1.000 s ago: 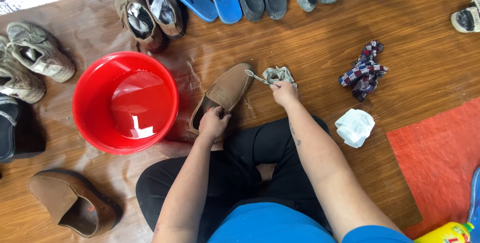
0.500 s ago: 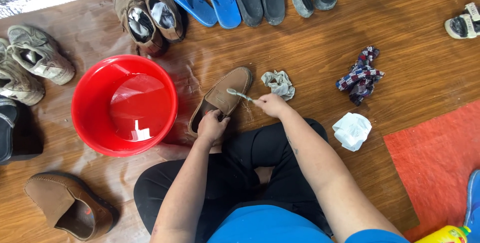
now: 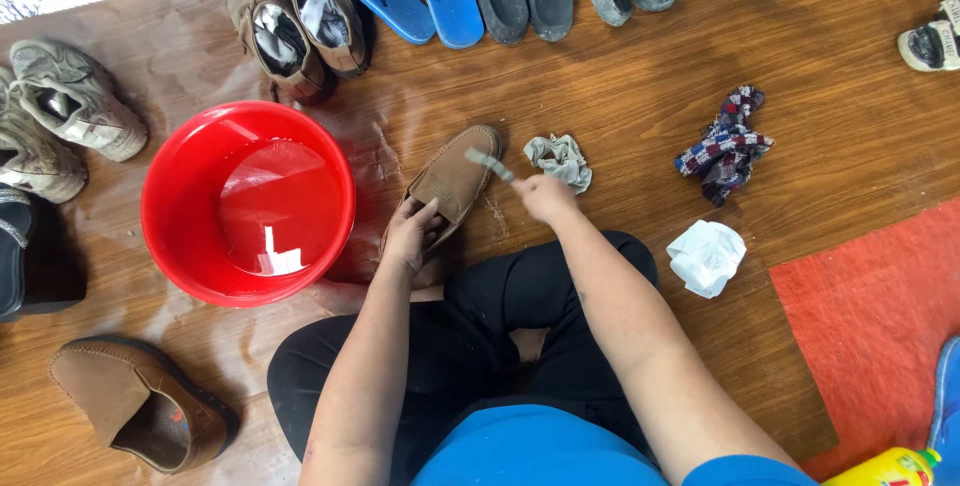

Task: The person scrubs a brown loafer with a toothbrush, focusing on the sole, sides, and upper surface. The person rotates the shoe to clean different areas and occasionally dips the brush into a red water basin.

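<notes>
A: Where's the brown suede shoe relative to the grips?
B: Its heel sits under the left hand, which clamps it; the long axis runs up and right from there.
A: And the right hand?
B: Closed around a small brush, bristles over the toe, just left of that fist.

Red basin, tan shoe

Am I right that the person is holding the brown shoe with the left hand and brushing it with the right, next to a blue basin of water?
Not quite: the basin is red, as the head view shows. The left hand does hold the brown shoe, and the right hand holds the small brush over it.
</notes>
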